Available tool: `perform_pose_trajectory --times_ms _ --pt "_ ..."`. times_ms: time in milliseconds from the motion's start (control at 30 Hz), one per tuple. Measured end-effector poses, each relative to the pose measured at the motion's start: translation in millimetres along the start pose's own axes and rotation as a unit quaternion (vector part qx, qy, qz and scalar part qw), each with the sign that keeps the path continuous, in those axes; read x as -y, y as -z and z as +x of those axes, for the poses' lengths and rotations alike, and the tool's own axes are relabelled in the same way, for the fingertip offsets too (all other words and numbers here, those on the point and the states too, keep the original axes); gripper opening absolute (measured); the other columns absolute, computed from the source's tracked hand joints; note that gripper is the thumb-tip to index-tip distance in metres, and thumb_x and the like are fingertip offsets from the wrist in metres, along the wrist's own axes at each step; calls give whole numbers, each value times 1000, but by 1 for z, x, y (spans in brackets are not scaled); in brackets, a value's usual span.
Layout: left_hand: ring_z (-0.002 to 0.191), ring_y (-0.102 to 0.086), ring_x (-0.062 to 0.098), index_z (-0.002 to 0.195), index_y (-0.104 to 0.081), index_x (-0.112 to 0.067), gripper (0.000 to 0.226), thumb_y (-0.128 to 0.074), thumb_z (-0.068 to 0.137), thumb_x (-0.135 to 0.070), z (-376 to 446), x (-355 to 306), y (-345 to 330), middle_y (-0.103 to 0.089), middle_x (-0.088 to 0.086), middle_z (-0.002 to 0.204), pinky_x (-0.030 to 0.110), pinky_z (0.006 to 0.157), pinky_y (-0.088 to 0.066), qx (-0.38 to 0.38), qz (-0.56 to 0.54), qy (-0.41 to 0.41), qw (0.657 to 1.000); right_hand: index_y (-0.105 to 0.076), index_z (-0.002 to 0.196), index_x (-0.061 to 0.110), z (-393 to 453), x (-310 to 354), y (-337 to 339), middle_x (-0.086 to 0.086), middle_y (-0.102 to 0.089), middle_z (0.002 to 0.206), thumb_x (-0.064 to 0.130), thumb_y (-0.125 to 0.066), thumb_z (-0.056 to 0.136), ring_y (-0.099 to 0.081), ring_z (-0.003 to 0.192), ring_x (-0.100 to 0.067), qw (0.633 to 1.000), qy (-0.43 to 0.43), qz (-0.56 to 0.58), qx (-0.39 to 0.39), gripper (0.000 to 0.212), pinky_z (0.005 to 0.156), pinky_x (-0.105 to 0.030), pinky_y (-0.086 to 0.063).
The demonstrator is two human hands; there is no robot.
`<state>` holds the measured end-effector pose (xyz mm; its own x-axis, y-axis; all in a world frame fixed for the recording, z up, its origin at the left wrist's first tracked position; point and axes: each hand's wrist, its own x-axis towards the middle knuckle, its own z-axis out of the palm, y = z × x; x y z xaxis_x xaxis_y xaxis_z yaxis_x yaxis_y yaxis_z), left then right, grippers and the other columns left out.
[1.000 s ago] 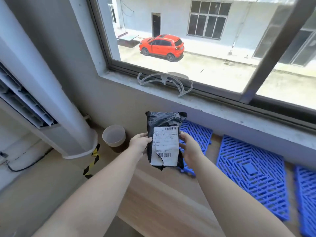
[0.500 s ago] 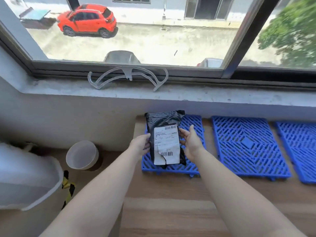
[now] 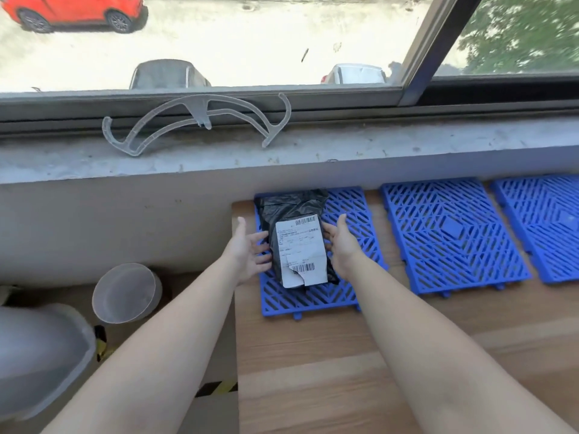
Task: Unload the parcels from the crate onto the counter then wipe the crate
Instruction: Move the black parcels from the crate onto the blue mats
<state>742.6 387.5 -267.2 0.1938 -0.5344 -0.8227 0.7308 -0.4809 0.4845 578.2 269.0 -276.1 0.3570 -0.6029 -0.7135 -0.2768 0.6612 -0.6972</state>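
The label's small print is too blurred to read, and the third blue mat is cut off at the right edge, as is the white rounded casing at the left. One crinkled black plastic parcel with a torn white paper label lies on the leftmost of three slotted plastic mats on the wooden counter. The left hand and right hand flank it, fingers spread open; whether they touch it is unclear
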Motion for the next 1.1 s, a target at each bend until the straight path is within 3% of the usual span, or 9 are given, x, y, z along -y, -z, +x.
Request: perform_pose_trajectory --times_ms 133,300,433,500,600,700,833,933,1100 --pt "143 -32 39 148 -43 -15 83 -17 94 -74 -2 -1 6 -34 22 154 51 113 -30 -5 11 -7 1000 -46 144 18 -1 -4 5 -5 -48 148 66 -11 98 -46 131 -27 1000 -17 0 14 75 111 -48 -31" --pt "136 -42 34 143 -48 -19 68 -27 99 -65 -15 -4 7 -45 17 147 49 111 -35 -5 54 -35 998 -39 149 22 -20 3 8 0 -41 153 55 -33 102 -38 139 -26 997 9 -76 -3 58 106 -47 -32" --pt "115 -53 20 131 -56 -23 38 -55 98 -43 -39 -2 -8 -55 4 135 35 100 -43 -47 248 -142 957 -41 147 21 -39 3 18 -1 -42 151 26 -64 96 -38 138 -22 972 114 -206 -15 56 95 -34 -37" --pt "107 -53 15 130 -58 -26 36 -62 95 -35 -47 3 -18 -57 2 130 31 91 -42 -46 350 -216 910 -43 146 21 -51 4 24 2 -42 150 21 -68 92 -36 140 -19 951 165 -262 -13 60 98 -31 -37" --pt "119 -47 16 133 -55 -34 43 -64 91 -35 -60 12 -33 -51 -4 133 33 97 -40 -44 488 -273 828 -45 144 26 -68 6 39 5 -43 149 27 -71 88 -35 140 -19 889 227 -396 -34 62 110 -37 -35" --pt "136 -34 23 139 -47 -39 52 -58 89 -37 -75 21 -58 -44 -3 145 42 107 -36 -62 639 -314 700 -41 146 28 -93 9 60 5 -41 148 35 -70 86 -31 139 -23 815 254 -517 -60 67 110 -42 -35" --pt "138 -29 28 147 -36 -41 64 -59 87 -50 -103 46 -104 -34 1 152 45 110 -29 -96 760 -363 530 -32 150 29 -136 10 101 4 -33 153 44 -66 87 -28 139 -25 729 268 -624 -87 73 106 -45 -39" --pt "142 -23 31 148 -33 -40 71 -59 85 -58 -122 74 -145 -27 6 156 51 114 -23 -101 790 -387 465 -28 152 31 -171 3 143 2 -30 155 48 -64 85 -27 138 -28 682 250 -678 -114 78 108 -48 -36" --pt "146 -13 34 147 -36 -36 71 -56 85 -63 -159 133 -237 -26 8 156 56 118 -8 -81 806 -450 377 -31 150 30 -240 -10 237 0 -38 149 52 -65 84 -29 137 -29 660 247 -687 -177 77 112 -48 -31"
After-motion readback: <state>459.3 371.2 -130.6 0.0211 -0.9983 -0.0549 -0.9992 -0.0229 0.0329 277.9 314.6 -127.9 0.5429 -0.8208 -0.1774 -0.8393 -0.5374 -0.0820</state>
